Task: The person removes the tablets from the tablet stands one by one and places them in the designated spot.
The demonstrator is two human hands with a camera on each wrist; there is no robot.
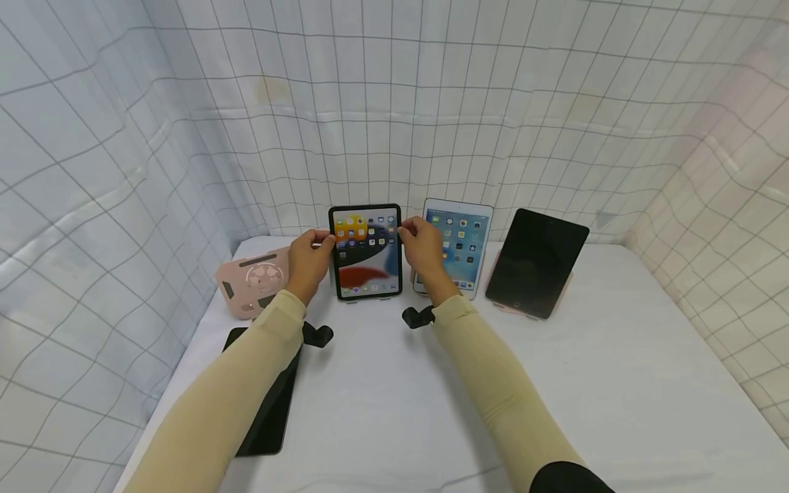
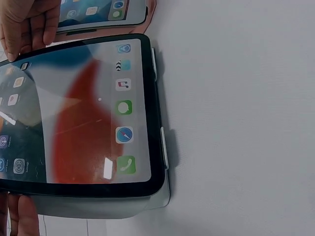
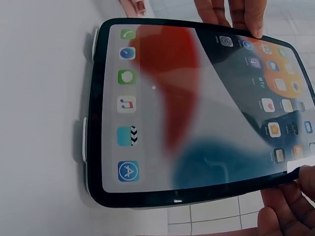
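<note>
A black-framed tablet (image 1: 368,253) with a lit home screen stands leaned back on a pale stand (image 2: 88,205), whose small lips (image 3: 84,140) catch its lower edge. My left hand (image 1: 310,261) pinches the tablet's left edge between thumb and fingers. On the opposite edge, my right hand (image 1: 424,250) grips in the same way, slightly higher up. In both wrist views the fingertips sit at the two long sides, thumbs at the front rim. The back of the tablet is hidden.
Right of it stand a white tablet (image 1: 459,239), lit, and a dark-screened tablet (image 1: 536,263) on pink stands. At the left are a pink stand (image 1: 253,281) and a black tablet (image 1: 271,418) lying under my left forearm. Grid-patterned curtains (image 1: 382,103) enclose the white table (image 1: 382,411).
</note>
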